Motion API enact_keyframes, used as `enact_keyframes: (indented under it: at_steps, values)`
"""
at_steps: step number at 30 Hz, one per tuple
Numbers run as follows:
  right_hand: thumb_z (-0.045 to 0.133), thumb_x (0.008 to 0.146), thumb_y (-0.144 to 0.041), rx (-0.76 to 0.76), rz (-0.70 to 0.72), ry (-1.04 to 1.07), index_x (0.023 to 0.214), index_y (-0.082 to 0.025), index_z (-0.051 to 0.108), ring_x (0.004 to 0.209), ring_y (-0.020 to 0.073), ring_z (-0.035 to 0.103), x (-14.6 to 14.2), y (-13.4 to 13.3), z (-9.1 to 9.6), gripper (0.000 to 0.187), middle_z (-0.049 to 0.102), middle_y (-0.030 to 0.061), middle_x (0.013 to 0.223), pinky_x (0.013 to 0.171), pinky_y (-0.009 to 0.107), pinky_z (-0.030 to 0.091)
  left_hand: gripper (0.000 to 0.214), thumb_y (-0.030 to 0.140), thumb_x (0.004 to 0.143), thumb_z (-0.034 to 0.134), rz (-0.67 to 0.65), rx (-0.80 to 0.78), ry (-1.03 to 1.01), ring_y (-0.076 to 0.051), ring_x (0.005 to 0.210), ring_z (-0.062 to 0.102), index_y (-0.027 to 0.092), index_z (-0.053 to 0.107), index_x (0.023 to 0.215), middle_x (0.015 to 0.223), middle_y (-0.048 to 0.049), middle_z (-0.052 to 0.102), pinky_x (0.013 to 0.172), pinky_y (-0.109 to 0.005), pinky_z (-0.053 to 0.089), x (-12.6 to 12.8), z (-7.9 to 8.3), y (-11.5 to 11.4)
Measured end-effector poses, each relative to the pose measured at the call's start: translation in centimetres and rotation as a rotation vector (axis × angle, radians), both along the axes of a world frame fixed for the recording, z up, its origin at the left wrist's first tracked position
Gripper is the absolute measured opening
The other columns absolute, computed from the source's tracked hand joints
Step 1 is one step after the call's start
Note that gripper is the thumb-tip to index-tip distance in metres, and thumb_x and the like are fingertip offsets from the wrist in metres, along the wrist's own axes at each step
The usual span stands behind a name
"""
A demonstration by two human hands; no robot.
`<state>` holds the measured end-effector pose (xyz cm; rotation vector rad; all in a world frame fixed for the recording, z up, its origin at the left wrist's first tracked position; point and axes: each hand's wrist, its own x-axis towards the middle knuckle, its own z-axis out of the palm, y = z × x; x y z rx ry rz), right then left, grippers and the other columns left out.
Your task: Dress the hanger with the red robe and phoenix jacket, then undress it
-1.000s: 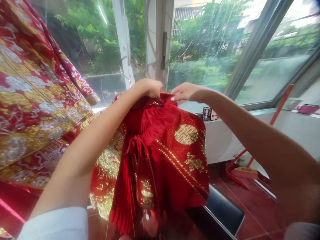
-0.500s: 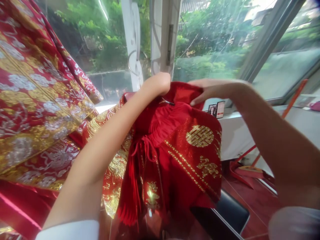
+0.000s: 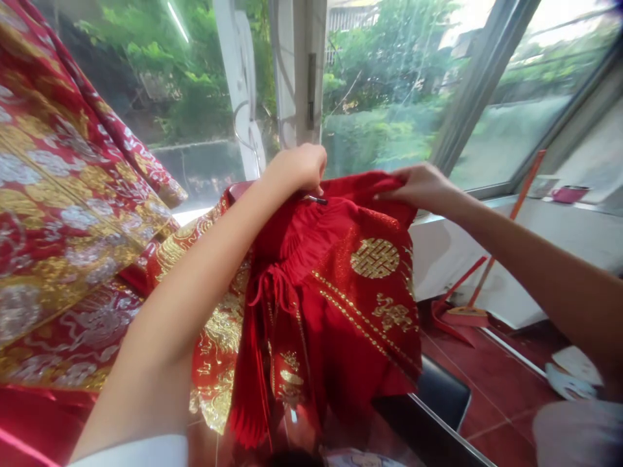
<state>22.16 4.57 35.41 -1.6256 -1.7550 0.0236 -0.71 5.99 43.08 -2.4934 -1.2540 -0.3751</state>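
Note:
A red garment [image 3: 335, 305] with gold embroidery hangs in front of the window. My left hand [image 3: 296, 168] is closed on its top edge, beside a dark metal clip [image 3: 316, 200] of a hanger. My right hand [image 3: 423, 187] pinches the red fabric at the top right corner. A thin wire hanger hook [image 3: 243, 133] rises behind my left hand near the white window post [image 3: 296, 71].
A large red and gold brocade garment [image 3: 63, 214] hangs at the left. A dark chair back [image 3: 438, 395] stands below the skirt. An orange broom and dustpan [image 3: 467, 311] lean on the wall at right, over red floor tiles. A pink bowl [image 3: 569, 193] sits on the sill.
My right hand has moved right along the garment's top edge and closed on the fabric. My left hand stays at the clip. The view has shifted slightly.

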Motion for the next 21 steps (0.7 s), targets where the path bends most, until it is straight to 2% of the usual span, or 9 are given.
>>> enact_keyframes:
  at_steps: [3,4,7,9,12,14,17,19,21]
  values:
    - [0.058,0.086,-0.039,0.395,-0.291,-0.194,0.116,-0.009,0.063,0.094,0.0262,0.061,1.7,-0.7,-0.7,0.043,0.069,0.0177,0.106,0.075,0.033,0.040,0.020,0.013,0.073,0.068,-0.143,0.036,-0.059,-0.017,0.075,0.060,0.013,0.071,0.093,0.086,-0.0066,0.070,0.068,-0.029,0.045,0.2,0.4,-0.8]
    - [0.054,0.088,-0.041,0.428,-0.323,-0.295,0.122,-0.009,0.059,0.097,0.0277,0.061,2.3,-0.9,-1.1,0.046,0.068,0.0186,0.111,0.074,0.034,0.039,0.019,0.014,0.078,0.064,-0.229,0.111,-0.096,-0.017,0.080,0.061,0.012,0.070,0.096,0.090,-0.0072,0.070,0.072,-0.030,0.045,0.3,0.2,-1.6]
    - [0.048,0.091,-0.044,0.241,-0.239,-0.566,0.121,-0.015,0.059,0.088,0.0267,0.064,3.9,-1.0,-2.2,0.044,0.071,0.0147,0.106,0.063,0.032,0.034,0.024,0.030,0.090,0.055,-0.494,0.312,-0.155,-0.020,0.094,0.059,0.012,0.067,0.102,0.101,-0.0078,0.069,0.083,-0.034,0.044,0.9,-2.0,-5.4]
    - [0.048,0.090,-0.049,0.198,-0.235,-0.589,0.115,-0.018,0.062,0.081,0.0246,0.064,4.8,-1.0,-2.4,0.042,0.072,0.0114,0.098,0.060,0.031,0.032,0.034,0.042,0.092,0.053,-0.596,0.272,-0.074,-0.020,0.088,0.059,0.014,0.066,0.108,0.101,-0.0069,0.069,0.079,-0.033,0.044,1.8,-4.5,-7.9]
    - [0.047,0.087,-0.057,0.314,-0.287,-0.436,0.104,-0.017,0.066,0.080,0.0239,0.064,5.2,-2.0,-0.9,0.047,0.071,0.0109,0.091,0.065,0.032,0.039,0.035,0.040,0.097,0.045,-0.514,0.330,0.028,-0.021,0.093,0.060,0.018,0.060,0.120,0.108,-0.0068,0.068,0.086,-0.037,0.042,3.4,-8.0,-8.8]
    - [0.052,0.083,-0.059,0.409,-0.254,-0.301,0.102,-0.017,0.068,0.077,0.0228,0.064,4.7,-3.9,1.1,0.049,0.069,0.0096,0.086,0.071,0.034,0.044,0.032,0.031,0.099,0.040,-0.396,0.370,0.053,-0.022,0.095,0.059,0.016,0.060,0.119,0.106,-0.0080,0.068,0.089,-0.038,0.041,4.3,-9.4,-7.2]
    - [0.060,0.080,-0.049,0.518,-0.234,-0.190,0.110,-0.021,0.068,0.079,0.0239,0.065,2.5,-8.2,3.3,0.042,0.068,0.0080,0.085,0.081,0.041,0.046,0.039,0.016,0.097,0.029,-0.227,0.383,0.063,-0.024,0.109,0.056,0.013,0.062,0.116,0.110,-0.0112,0.066,0.097,-0.039,0.041,5.1,-10.9,-3.6]
    - [0.056,0.082,-0.041,0.497,-0.266,-0.241,0.116,-0.026,0.067,0.088,0.0308,0.067,0.4,-11.1,2.8,0.038,0.070,0.0098,0.091,0.083,0.048,0.046,0.050,0.011,0.094,0.020,-0.153,0.374,0.043,-0.024,0.124,0.048,0.012,0.058,0.127,0.128,-0.0115,0.060,0.108,-0.041,0.036,5.2,-11.9,-1.9]
    - [0.049,0.084,-0.041,0.396,-0.235,-0.328,0.121,-0.030,0.065,0.083,0.0359,0.069,-1.7,-13.2,0.3,0.041,0.073,0.0115,0.090,0.071,0.051,0.050,0.056,0.012,0.091,0.021,-0.100,0.295,-0.004,-0.022,0.134,0.042,0.017,0.052,0.137,0.138,-0.0075,0.054,0.116,-0.043,0.030,5.2,-13.2,-1.6]
